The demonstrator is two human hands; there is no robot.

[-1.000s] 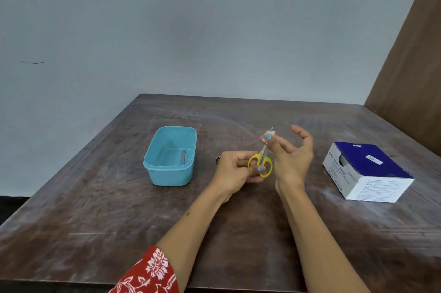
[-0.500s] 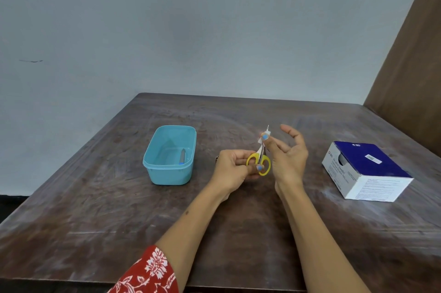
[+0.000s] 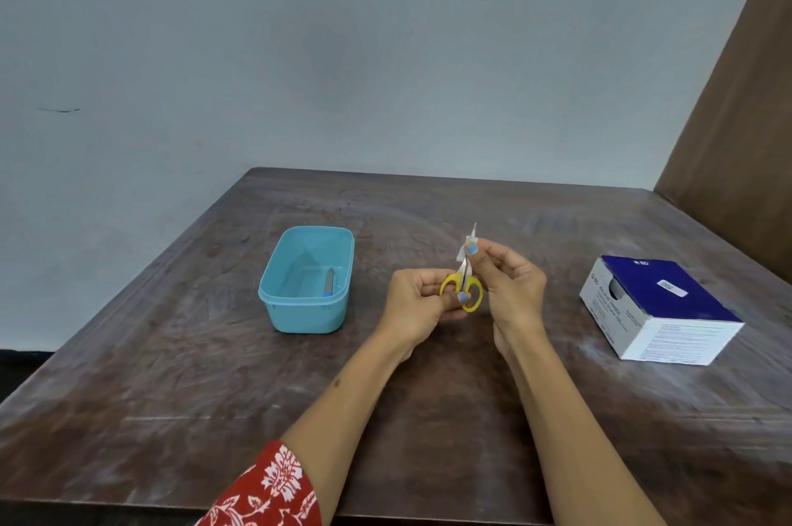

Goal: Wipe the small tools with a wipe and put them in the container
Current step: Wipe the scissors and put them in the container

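Small scissors (image 3: 465,289) with yellow handles stand upright above the middle of the table, blades pointing up. My left hand (image 3: 418,302) grips the yellow handles. My right hand (image 3: 512,281) pinches a small white wipe (image 3: 465,249) round the blades near their tip. To the left sits the light blue container (image 3: 276,302), open, with a thin grey tool with a blue end (image 3: 328,282) lying inside it.
A blue and white cardboard box of swabs (image 3: 660,307) lies on the right of the dark wooden table (image 3: 171,375). A grey wall stands behind the table, and a brown panel rises at the far right.
My right hand's fingers have curled in and the pinched wipe has slid along the blades. The scissors have stayed in my left hand at about the same spot.
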